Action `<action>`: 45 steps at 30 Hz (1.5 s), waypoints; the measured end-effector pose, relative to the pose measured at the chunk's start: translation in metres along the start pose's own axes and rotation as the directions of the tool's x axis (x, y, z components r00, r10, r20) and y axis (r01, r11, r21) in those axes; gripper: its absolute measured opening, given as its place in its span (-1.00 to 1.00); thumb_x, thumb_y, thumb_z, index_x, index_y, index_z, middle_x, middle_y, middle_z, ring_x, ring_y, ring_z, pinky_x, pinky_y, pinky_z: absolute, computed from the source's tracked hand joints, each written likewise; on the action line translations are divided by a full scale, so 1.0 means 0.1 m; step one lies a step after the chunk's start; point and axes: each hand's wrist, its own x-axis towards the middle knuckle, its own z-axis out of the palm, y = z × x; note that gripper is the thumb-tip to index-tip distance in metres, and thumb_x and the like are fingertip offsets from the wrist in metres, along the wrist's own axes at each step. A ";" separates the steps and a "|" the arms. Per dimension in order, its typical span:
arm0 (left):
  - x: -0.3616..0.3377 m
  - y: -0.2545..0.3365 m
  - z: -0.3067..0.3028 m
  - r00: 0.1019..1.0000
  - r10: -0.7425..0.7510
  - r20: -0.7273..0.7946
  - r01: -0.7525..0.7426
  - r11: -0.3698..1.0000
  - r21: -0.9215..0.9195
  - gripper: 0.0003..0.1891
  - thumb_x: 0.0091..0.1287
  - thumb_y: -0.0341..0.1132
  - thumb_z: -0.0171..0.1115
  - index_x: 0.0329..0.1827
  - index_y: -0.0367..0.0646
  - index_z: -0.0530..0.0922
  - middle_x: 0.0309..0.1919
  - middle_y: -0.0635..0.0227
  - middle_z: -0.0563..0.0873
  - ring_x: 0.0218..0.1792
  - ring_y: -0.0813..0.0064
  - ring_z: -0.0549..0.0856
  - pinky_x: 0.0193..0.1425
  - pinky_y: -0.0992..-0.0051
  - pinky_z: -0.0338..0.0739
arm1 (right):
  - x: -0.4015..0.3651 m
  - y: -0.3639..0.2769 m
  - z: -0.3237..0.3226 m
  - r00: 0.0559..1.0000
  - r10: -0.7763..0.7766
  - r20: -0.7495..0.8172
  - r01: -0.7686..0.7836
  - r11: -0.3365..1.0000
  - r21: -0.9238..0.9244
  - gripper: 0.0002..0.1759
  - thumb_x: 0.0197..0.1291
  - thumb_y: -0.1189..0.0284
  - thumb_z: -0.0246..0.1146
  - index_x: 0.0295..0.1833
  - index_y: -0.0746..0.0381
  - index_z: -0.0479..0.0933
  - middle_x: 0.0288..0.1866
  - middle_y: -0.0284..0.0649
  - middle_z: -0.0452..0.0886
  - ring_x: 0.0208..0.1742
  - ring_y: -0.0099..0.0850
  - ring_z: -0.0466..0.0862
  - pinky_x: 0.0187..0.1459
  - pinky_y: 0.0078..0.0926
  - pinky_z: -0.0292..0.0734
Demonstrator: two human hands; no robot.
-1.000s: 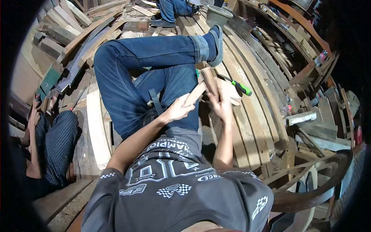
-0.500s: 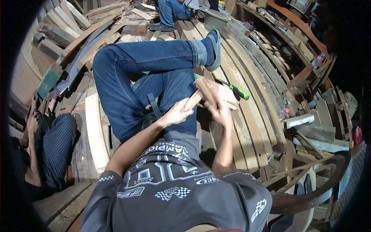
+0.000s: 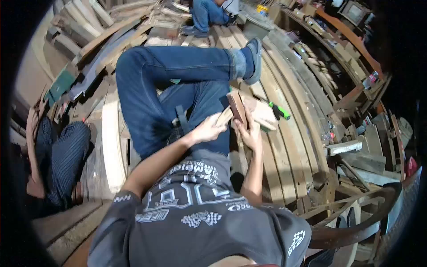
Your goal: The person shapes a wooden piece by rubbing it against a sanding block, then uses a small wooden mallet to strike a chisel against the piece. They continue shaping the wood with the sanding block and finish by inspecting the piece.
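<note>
The block (image 3: 237, 106), reddish brown on its broad face, is just above the frame's centre, tilted, with the right hand (image 3: 250, 133) gripping its lower end, thumb and fingers on opposite sides. The left hand (image 3: 211, 129) is closed around a pale wooden stick (image 3: 225, 116), whose tip meets the block (touching or merely overlapping, I cannot tell). Both forearms angle inward from the lower frame. Right of centre, a tool (image 3: 280, 111) with a green-and-black handle lies on long, rough planks (image 3: 278, 164). Lower centre, the grey shirt (image 3: 195, 242) carries blurred lettering, partly readable as "CHAMPI", and chequered flags (image 3: 201, 219).
</note>
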 end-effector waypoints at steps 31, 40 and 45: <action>-0.08 0.24 0.11 0.986 -0.029 -0.164 -0.025 0.949 -0.314 -0.82 0.39 -0.41 0.26 -0.07 -0.10 0.43 -0.51 0.59 0.39 -0.65 0.76 0.33 -0.64 0.66 0.20 | 1.59 -0.04 -0.11 0.932 0.157 -0.328 0.115 0.729 0.675 -0.58 0.14 0.61 0.44 0.09 0.35 0.47 -0.41 -0.24 0.60 -0.59 -0.46 0.59 -0.56 -0.51 0.53; -0.06 0.22 0.07 0.993 0.018 -0.116 -0.053 0.950 -0.307 -0.86 0.41 -0.41 0.22 -0.09 -0.07 0.42 -0.53 0.60 0.36 -0.66 0.79 0.28 -0.64 0.69 0.18 | 1.60 0.03 -0.18 0.914 0.134 -0.382 0.083 0.862 0.500 -0.82 0.15 0.59 0.42 -0.20 0.38 0.55 -0.45 -0.22 0.64 -0.57 -0.49 0.61 -0.53 -0.52 0.53; -0.05 0.18 0.07 0.992 0.028 -0.120 -0.062 0.958 -0.282 -0.84 0.41 -0.42 0.21 -0.06 -0.10 0.42 -0.49 0.57 0.39 -0.62 0.78 0.31 -0.63 0.68 0.20 | 1.65 0.25 -0.20 0.931 0.075 -0.358 0.066 0.928 0.366 -0.85 0.15 0.62 0.38 -0.17 0.38 0.58 -0.46 -0.23 0.65 -0.58 -0.50 0.63 -0.52 -0.53 0.51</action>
